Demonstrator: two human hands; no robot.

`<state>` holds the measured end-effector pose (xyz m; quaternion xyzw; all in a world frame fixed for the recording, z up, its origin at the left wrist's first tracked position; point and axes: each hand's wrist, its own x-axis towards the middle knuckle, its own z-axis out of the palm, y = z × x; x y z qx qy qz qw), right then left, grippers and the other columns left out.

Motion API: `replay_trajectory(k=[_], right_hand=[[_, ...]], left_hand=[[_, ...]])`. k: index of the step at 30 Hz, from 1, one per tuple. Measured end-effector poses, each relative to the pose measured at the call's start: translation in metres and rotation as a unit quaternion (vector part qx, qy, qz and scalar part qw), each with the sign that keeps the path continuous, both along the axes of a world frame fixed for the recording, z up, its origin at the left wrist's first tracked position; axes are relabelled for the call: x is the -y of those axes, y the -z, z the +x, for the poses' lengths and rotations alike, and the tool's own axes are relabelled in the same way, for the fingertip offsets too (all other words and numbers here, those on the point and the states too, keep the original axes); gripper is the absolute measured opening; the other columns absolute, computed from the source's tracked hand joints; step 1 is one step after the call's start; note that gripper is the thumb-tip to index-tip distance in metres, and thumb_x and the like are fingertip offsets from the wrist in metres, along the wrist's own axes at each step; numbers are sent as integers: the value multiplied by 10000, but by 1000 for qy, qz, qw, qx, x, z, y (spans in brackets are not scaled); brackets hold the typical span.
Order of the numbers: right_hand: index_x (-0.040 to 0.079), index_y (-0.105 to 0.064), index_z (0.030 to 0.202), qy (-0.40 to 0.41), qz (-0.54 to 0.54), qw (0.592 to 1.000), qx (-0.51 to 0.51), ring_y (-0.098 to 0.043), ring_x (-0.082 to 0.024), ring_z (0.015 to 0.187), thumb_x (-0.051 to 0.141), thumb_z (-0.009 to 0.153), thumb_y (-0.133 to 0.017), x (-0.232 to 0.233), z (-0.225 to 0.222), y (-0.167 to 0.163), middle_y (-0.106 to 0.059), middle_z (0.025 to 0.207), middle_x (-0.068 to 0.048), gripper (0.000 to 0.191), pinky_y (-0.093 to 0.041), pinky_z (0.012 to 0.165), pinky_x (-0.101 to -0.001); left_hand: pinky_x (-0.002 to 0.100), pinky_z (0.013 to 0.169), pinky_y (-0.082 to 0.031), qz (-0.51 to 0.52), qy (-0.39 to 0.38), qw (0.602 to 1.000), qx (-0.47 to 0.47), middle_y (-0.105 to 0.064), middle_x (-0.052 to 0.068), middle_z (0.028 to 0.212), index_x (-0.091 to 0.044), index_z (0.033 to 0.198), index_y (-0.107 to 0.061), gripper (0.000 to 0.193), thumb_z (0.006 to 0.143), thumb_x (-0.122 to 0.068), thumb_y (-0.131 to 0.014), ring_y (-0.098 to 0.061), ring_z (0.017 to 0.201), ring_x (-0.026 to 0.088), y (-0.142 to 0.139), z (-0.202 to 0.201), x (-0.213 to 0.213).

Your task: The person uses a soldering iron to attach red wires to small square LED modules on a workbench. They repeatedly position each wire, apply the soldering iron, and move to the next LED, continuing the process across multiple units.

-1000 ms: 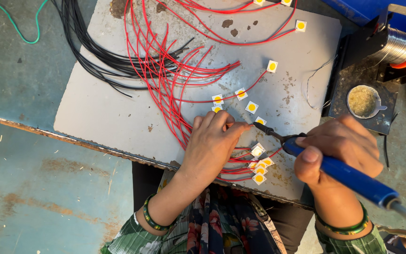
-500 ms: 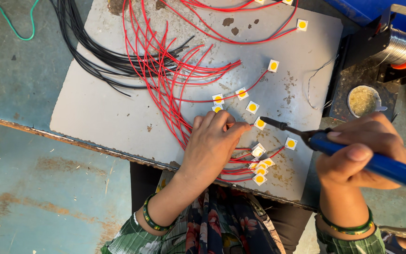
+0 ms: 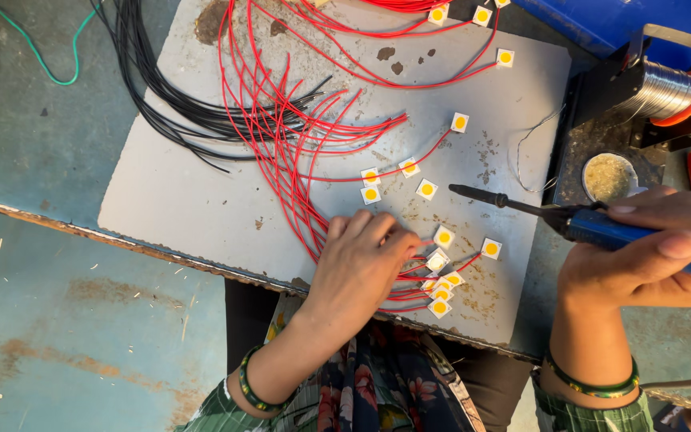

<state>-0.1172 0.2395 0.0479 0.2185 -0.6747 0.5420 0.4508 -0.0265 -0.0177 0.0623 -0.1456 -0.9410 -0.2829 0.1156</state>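
Head view: left hand (image 3: 357, 268) lies flat, fingers spread and pressing red wires (image 3: 281, 136) onto the grey board (image 3: 177, 200), beside a cluster of small square yellow-centred LED chips (image 3: 440, 286). Right hand (image 3: 641, 256) is wrapped tight around the blue soldering iron (image 3: 601, 228), its tip now lifted back from the chips. Black wires (image 3: 161, 88) fan at upper left; solder spool (image 3: 669, 90) and flux tin (image 3: 609, 176) stand right, on the worktop (image 3: 49, 144).
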Motion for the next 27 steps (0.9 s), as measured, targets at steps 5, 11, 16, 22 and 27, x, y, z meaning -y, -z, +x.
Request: replay_trajectory(k=[5, 11, 16, 22, 27], right_hand=[[-43, -472, 972, 14, -5, 1000, -6, -502, -231, 597, 364, 1214, -511, -6, -3, 5, -533, 750, -162, 475, -396, 595, -290], [-52, -510, 932, 60, 32, 998, 11, -523, -218, 644, 390, 1255, -453, -16, 1, 2, -543, 791, -153, 550, -416, 611, -268], [-70, -520, 912, 83, 37, 996, -6, -545, -244, 661, 384, 1260, -451, -22, -6, 1, -578, 798, -169, 577, -434, 652, -304], [-69, -522, 923, 76, 27, 997, -1, -550, -240, 665, 385, 1244, -426, -20, -7, 1, -564, 787, -165, 564, -427, 644, -285], [-76, -529, 926, 79, 30, 996, 16, -532, -226, 630, 404, 1267, -437, -27, -3, -10, -556, 789, -170, 596, -437, 602, -266]], left_hand=[[429, 849, -386, 8, 6, 1000, 0, -601, 14, 981, -144, 1050, -702, 132, 938, -214, -702, -568, 979, 237, -7, 6, 6], [433, 867, -393, -22, -21, 999, -31, -607, 26, 1020, -131, 1124, -691, 188, 949, -201, -692, -568, 1021, 242, -7, -11, 6], [438, 827, -393, -31, -12, 998, -46, -572, 61, 1055, -109, 1226, -690, 307, 923, -155, -679, -539, 1013, 269, -4, -30, -8], [434, 854, -413, -57, -6, 998, -23, -566, 63, 1060, -170, 1206, -697, 358, 856, -98, -676, -544, 1020, 261, -10, -37, -8], [465, 845, -406, -36, -52, 997, -49, -578, 58, 1069, -157, 1236, -688, 288, 954, -208, -710, -542, 986, 259, -18, -49, 13]])
